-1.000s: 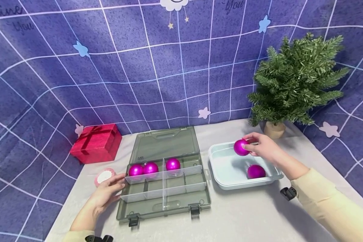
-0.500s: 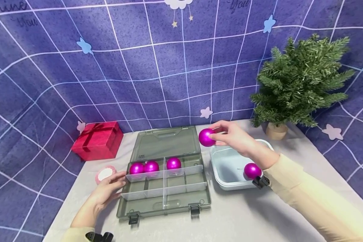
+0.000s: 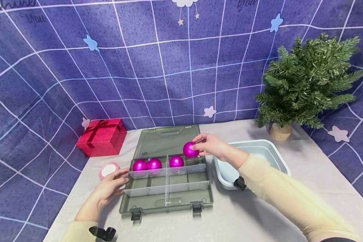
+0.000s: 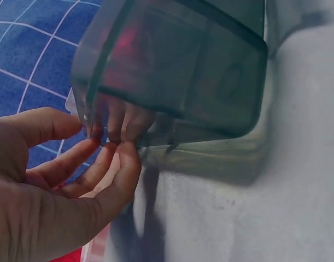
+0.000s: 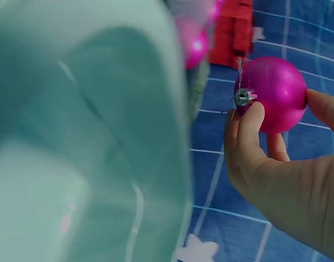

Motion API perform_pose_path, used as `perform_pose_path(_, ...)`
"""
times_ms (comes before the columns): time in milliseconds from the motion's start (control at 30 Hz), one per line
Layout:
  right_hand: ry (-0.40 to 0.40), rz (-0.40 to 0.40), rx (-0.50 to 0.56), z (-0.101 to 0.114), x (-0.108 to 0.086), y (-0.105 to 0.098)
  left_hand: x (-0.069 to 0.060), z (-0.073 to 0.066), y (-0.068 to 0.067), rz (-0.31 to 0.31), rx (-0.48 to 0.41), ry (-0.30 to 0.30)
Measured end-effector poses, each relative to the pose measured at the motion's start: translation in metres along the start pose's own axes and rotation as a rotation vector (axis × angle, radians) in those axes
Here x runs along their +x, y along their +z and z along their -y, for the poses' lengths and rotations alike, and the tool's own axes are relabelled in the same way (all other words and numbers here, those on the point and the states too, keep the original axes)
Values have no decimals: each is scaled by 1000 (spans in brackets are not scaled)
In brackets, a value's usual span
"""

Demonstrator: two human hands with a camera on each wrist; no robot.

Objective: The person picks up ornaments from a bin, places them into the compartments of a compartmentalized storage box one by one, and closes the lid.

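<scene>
My right hand (image 3: 212, 146) pinches a magenta Christmas bauble (image 3: 190, 150) by its sides, over the back right compartment of a grey-green divided case (image 3: 189, 196). A silver cap and string show on this bauble (image 5: 273, 94) in the right wrist view. Three more magenta baubles sit in the back row: two side by side on the left, and one bauble (image 3: 176, 161) just right of the central divider. At the case's left side rests my left hand (image 3: 110, 185), its fingertips touching the clear outer wall (image 4: 183, 117) with fingers loosely bent.
Right of the case stands a pale blue tray (image 3: 278, 158), partly hidden by my right sleeve. An artificial fir tree (image 3: 308, 84) is behind it. A red gift box (image 3: 102, 137) and a round pink-and-white item (image 3: 109, 169) lie to the left. The open lid (image 3: 166, 141) lies back.
My right hand has carried the bauble leftward from over the tray to the case's back right compartment. My left hand has stayed at the case's side. The view has shifted slightly.
</scene>
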State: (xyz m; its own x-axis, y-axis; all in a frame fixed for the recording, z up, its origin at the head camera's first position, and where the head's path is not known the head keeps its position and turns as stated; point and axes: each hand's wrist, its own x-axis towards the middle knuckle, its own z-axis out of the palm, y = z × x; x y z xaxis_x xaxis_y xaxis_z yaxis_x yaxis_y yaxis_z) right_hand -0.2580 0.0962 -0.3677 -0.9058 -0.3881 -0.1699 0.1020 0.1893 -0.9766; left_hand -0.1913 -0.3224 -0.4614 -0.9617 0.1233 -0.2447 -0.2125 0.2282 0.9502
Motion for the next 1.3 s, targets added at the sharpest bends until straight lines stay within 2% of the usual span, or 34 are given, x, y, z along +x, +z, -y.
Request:
perform_pose_path(100, 41, -8, -15, -9, 7, 6, 0, 1, 0, 4, 2, -6)
perform_pose_path(267, 45, -41, -64, -17, 13, 14, 1, 1, 0, 2, -2, -4)
perform_pose_path(600, 63, -98, -269, -29, 15, 25, 1, 0, -1, 1, -3, -5)
perform_pose_path(767, 63, -118, -326, -30, 13, 27, 1, 1, 0, -17, -1, -13)
perform_pose_path(933, 68, -107, -304, -31, 13, 25, 0, 2, 1, -35, -11, -14)
perform_pose_path(1067, 44, -85, -231, -28, 9, 22, 0, 2, 1, -28, -5, -8)
perform_pose_path(1167, 17, -55, -159, -23, 3, 17, 0, 2, 1, -24, -2, -8)
perform_pose_path(1300, -27, -4, -94, -6, -11, 3, 0, 2, 2, -30, -4, -13)
